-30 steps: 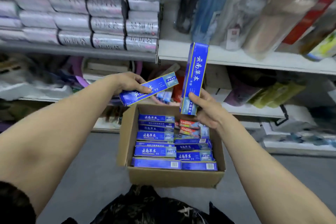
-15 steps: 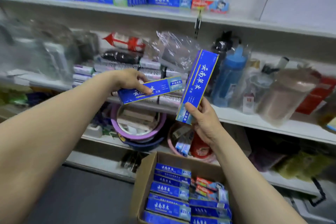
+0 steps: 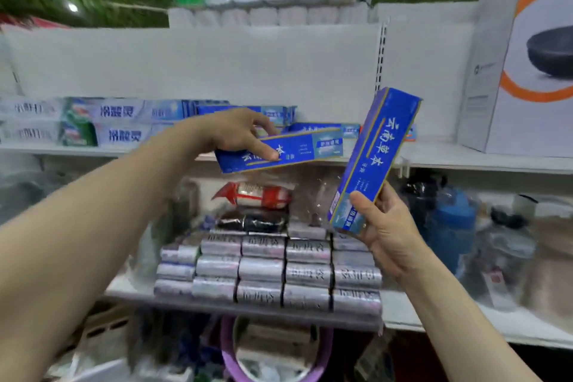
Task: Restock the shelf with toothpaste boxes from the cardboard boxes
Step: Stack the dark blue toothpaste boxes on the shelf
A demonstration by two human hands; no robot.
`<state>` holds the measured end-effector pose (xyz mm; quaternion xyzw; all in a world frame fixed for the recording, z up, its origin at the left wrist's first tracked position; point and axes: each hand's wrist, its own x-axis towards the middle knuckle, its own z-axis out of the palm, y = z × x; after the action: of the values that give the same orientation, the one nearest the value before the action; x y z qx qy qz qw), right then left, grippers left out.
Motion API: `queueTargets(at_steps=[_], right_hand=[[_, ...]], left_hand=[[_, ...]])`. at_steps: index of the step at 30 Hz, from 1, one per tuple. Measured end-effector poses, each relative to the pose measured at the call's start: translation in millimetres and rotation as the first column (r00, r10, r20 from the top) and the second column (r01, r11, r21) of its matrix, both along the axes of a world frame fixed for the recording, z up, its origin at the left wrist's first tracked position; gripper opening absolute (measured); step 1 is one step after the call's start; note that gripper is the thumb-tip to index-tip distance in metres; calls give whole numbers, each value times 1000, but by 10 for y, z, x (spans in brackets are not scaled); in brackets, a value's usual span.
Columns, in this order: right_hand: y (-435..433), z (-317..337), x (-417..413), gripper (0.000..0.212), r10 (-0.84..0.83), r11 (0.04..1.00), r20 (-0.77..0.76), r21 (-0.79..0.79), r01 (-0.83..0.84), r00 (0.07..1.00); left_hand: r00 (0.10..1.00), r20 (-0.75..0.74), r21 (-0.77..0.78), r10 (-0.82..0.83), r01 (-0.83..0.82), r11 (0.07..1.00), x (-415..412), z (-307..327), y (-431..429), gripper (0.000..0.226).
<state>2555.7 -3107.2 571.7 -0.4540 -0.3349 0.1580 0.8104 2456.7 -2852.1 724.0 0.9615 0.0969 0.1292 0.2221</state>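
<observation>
At the far left of the white shelf (image 3: 93, 150), pale toothpaste boxes (image 3: 117, 122) with glossy green-and-white print lie stacked two high, long sides facing you. Your left hand (image 3: 235, 133) is at the shelf lip and grips a slim blue toothpaste box (image 3: 297, 149) of smooth card by its left end. The thumb (image 3: 266, 153) presses on the printed front face and the other fingers curl over the top edge behind it. That box lies almost level, its long axis running left to right, with the pale-blue end pointing right and slightly raised. It is just in front of the shelf edge, and you cannot tell whether it touches the shelf. Behind it, more blue boxes (image 3: 322, 127) of the same kind lie flat on the shelf against the white back panel. On the next shelf down, shiny silver foil-wrapped rolls (image 3: 269, 273) sit in tight rows, with a red-and-white packet (image 3: 257, 195) above them. To the right, a second blue box (image 3: 376, 152) stands nearly upright, pale-blue end down, leaning so its top end points up and to the right, above the shelf lip. Your right hand (image 3: 384, 229) holds it by the lower end, thumb on the front face and fingers wrapped behind. At the far right, a large white carton (image 3: 483, 87) printed with an orange ring stands on the shelf.
</observation>
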Motion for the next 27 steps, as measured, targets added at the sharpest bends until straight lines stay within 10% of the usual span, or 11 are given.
queueTargets(at_steps=[27], right_hand=[[1416, 313, -266, 66, -233, 971, 75, -41, 236, 970]], left_hand=[[972, 150, 415, -179, 103, 904, 834, 441, 1650, 66]])
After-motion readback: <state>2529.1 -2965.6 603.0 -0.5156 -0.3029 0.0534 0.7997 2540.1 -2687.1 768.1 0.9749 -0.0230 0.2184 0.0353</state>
